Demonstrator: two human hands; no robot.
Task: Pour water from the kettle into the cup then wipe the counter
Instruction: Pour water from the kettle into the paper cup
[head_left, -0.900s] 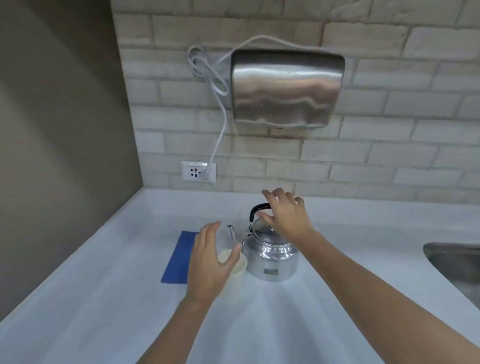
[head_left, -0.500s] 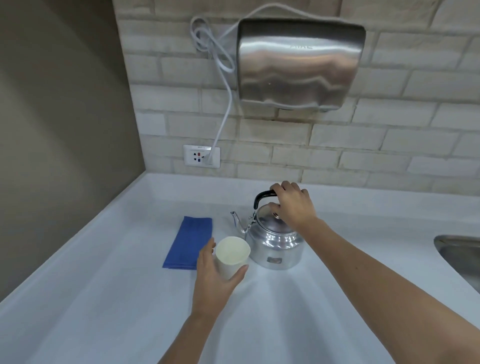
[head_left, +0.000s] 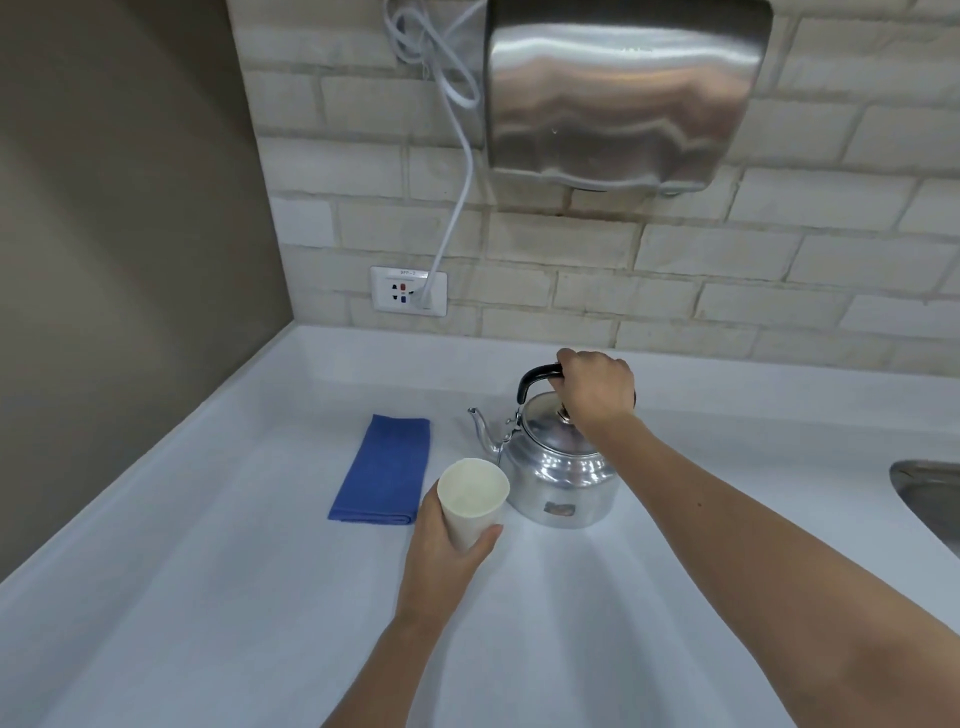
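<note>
A shiny metal kettle (head_left: 558, 480) with a black handle stands on the white counter (head_left: 208, 571), its spout pointing left. My right hand (head_left: 597, 392) is closed around the top of that handle. In front of the spout, my left hand (head_left: 447, 551) grips a white paper cup (head_left: 474, 501), held slightly tilted; the cup looks empty. A folded blue cloth (head_left: 384, 467) lies flat on the counter to the left of the cup and kettle.
A steel hand dryer (head_left: 618, 93) hangs on the brick wall above the kettle, its white cord running down to a wall socket (head_left: 409, 291). A brown wall closes the left side. A sink edge (head_left: 919, 488) shows at the right.
My right hand has dropped from above the lid and closed on the kettle's handle. My left hand has wrapped around the cup and drawn it slightly toward me.
</note>
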